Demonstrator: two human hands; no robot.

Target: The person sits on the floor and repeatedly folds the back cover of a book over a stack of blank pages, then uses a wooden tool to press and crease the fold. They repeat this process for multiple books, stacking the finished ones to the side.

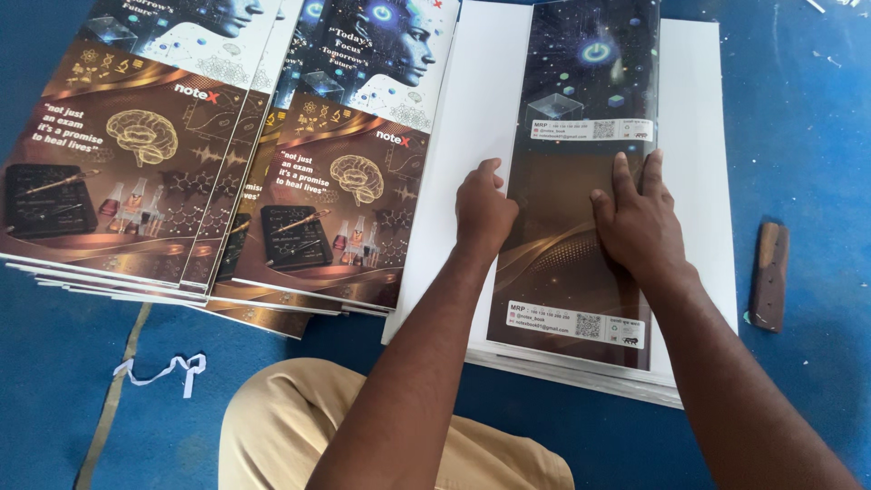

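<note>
Head view: pressed flat, fingers spread, left hand (484,210) and right hand (638,220) on glossy cover sheet (581,181); judged light, floppy, slippery; best gripped at six o'clock edge.

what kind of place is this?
Likely a small print or notebook-binding workshop, worked on the floor. Stacks of identical printed covers lie beside a pile of white sheets on a blue mat, and both hands press a dark cover strip flat.
</note>
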